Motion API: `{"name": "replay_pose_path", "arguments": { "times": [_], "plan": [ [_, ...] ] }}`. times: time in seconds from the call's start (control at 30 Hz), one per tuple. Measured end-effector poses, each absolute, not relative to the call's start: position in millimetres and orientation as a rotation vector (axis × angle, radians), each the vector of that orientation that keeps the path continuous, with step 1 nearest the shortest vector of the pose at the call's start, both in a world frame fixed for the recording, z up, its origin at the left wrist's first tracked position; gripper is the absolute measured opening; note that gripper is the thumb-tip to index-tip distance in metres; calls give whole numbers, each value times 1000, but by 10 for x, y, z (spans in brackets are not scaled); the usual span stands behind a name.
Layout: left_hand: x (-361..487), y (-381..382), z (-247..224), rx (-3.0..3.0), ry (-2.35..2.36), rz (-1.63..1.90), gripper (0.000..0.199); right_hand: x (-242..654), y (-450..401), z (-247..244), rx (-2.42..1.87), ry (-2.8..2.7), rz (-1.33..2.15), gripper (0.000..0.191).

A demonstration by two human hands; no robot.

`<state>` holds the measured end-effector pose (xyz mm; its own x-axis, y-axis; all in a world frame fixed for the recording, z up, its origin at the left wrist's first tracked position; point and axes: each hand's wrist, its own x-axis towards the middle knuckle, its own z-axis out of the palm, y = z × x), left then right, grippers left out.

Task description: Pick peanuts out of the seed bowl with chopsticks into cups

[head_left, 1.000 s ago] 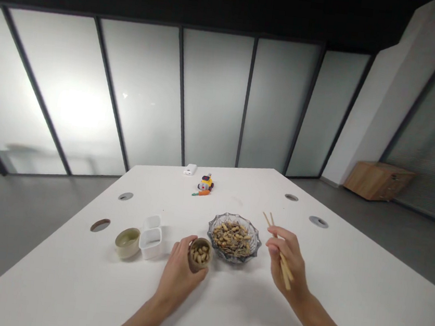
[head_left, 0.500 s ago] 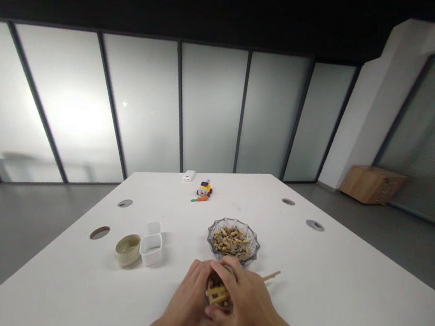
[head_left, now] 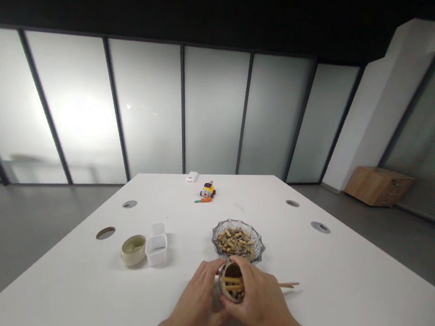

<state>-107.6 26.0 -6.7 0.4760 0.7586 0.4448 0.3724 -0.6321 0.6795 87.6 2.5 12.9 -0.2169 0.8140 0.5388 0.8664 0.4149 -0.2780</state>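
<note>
A small ceramic cup [head_left: 221, 280] lies tilted in my hands, its mouth facing right and toward me. Two wooden chopsticks [head_left: 232, 287] reach into it across some brownish bits at the bottom. My left hand [head_left: 198, 297] wraps the cup's left side. With thumb and fingers at the rim, my right hand [head_left: 260, 299] grips the cup from the right; the chopsticks pass behind or under this hand, and their ends come out on its right. Just beyond stands a scalloped glass bowl [head_left: 259, 241] with peanuts [head_left: 236, 241] in it.
On the left, an olive-green cup [head_left: 132, 251] stands against an open white plastic container [head_left: 156, 253]. Farther back are a yellow toy vehicle [head_left: 208, 189], an orange carrot-shaped item [head_left: 204, 200] and a white box-like device [head_left: 192, 177]. The white table [head_left: 89, 284] has several round holes.
The cup has turned so that more of its inside shows. The chopsticks have swung flatter and stick out farther right. The whole view has shifted slightly.
</note>
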Motion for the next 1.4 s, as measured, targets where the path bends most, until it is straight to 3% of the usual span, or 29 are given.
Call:
{"name": "replay_pose_path", "arguments": {
  "times": [0.17,0.27,0.5,0.67,0.83,0.93,1.03,1.23,1.4],
  "plan": [
    [-1079,339,-107,2204,1055,1139,64,1370,-36,197,-1679,-1883,-271,55],
    [-1070,376,-105,2140,1101,1237,48,1730,-62,248,-1985,-1687,-307,62],
    [-1226,446,71,2329,1304,1392,22,2039,135,407,-2371,-1541,-102,68],
    [-1658,595,357,2586,1817,1190,26,2024,351,451,-2379,-1552,-73,65],
    [-2049,637,297,2598,2083,1077,25,2071,497,415,-2411,-1557,-162,68],
    [-2103,632,189,2599,2088,1052,23,2009,465,419,-2264,-1570,-558,64],
    [-2066,645,138,2592,2068,1063,23,1843,358,493,-1932,-1522,-812,47],
    [-2071,655,175,2603,2098,1013,25,1443,284,665,-1062,-1664,-724,24],
    [-2048,588,187,2691,1975,910,25,1289,421,661,-886,-1541,-692,22]
  ]
}}
